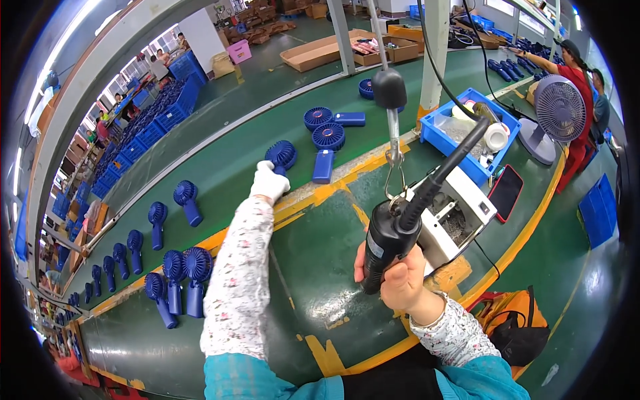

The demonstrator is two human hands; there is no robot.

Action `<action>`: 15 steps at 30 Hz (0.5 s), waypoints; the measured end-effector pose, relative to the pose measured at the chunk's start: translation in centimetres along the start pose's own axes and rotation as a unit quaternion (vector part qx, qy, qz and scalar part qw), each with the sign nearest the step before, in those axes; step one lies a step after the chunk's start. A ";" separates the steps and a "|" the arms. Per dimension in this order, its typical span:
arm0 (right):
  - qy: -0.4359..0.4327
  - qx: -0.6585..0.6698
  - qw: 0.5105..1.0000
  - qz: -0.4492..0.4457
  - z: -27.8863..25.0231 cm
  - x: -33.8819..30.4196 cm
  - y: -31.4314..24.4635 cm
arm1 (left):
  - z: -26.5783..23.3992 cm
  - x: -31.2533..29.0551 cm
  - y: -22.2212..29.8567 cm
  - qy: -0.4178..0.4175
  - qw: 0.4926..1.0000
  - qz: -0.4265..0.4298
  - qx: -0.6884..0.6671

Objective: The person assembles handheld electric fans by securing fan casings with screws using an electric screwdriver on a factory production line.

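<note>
At far left, a row of blue handheld fans lies along the green conveyor belt, and three upright-pointing fans lie grouped on the near side of the yellow edging. Next to the right, the gloved left hand covers the handle of one blue fan on the belt; whether its fingers have closed around the handle cannot be told. That fan's head lies directly beyond the glove, its long axis running away from the person and slightly to the right. The left hand is clearly the nearer; the right is well apart. Just right of this fan lie two further fans, one handle toward the person, the other pointing right. The bare right hand is wrapped around a black corded tool, hung from a hook, lower end down; the gloved-over fan lies ahead and left of it. Beyond stand a white box and a blue crate.
</note>
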State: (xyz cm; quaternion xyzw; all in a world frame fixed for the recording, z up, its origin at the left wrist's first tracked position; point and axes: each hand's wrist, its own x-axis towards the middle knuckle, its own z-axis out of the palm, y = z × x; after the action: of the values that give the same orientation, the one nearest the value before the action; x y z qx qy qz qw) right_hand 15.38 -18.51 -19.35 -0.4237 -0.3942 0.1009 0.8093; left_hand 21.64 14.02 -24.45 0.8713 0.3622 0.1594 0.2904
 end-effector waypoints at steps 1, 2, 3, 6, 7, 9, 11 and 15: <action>0.000 0.000 1.000 0.001 0.0 -0.2 -0.1 | -0.7 -0.1 -0.8 -0.043 0.981 -0.026 -0.189; 0.003 -0.038 0.999 -0.015 0.1 -0.4 -0.2 | -1.5 -0.6 -1.6 -0.162 0.915 -0.070 -0.364; 0.015 -0.085 0.996 -0.031 -0.5 -0.6 -0.1 | -1.6 -1.5 -1.2 -0.285 0.798 -0.111 -0.519; 0.081 -0.218 0.963 -0.134 -2.4 -0.9 1.1 | -2.1 -11.0 2.2 -0.282 0.680 -0.125 -0.665; 0.081 -0.204 0.966 -0.135 -2.4 -0.2 0.1 | -1.9 -13.4 1.7 -0.295 0.627 -0.148 -0.706; 0.126 -0.223 0.955 -0.151 -2.4 0.5 0.1 | -1.4 -18.5 1.3 -0.315 0.588 -0.159 -0.728; 0.144 -0.249 0.950 -0.125 -1.7 1.2 -0.8 | -0.4 -22.8 1.0 -0.331 0.535 -0.219 -0.746; 0.150 -0.153 0.968 -0.132 -0.3 1.7 -0.6 | 1.3 -28.6 1.7 -0.387 0.460 -0.296 -0.742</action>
State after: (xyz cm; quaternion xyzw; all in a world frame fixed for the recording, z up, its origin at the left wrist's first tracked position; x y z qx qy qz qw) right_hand 16.67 -18.24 -18.09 -0.4971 -0.3315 -0.1326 0.7908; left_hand 3.55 -8.12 -26.31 0.1395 0.1939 -0.0807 0.9677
